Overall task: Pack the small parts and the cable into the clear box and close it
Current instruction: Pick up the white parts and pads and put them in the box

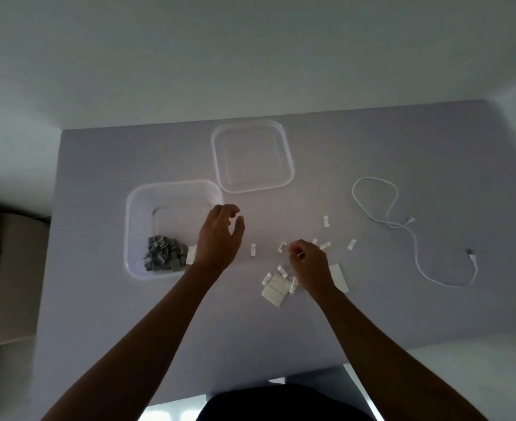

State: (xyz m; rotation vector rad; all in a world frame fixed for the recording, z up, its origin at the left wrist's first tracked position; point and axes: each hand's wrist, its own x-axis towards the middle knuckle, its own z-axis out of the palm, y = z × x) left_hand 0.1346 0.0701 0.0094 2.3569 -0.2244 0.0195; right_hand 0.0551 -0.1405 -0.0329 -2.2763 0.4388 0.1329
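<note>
The clear box [141,208] stands open at the table's left, with a heap of small grey parts [165,253] and a white part [191,255] in its near corner. Its clear lid [252,158] lies behind it to the right. My left hand [220,235] hovers at the box's right edge, fingers loosely curled and apart, holding nothing I can see. My right hand [308,262] is over several scattered small white parts [276,287], fingers pinched on a small white part. A white cable [402,223] lies loosely looped at the right.
The table [114,329] is pale grey; its near edge is by my body. More white parts lie loose, one [253,249] between my hands and others [351,244] right of my right hand. A beige sofa [8,268] is on the left.
</note>
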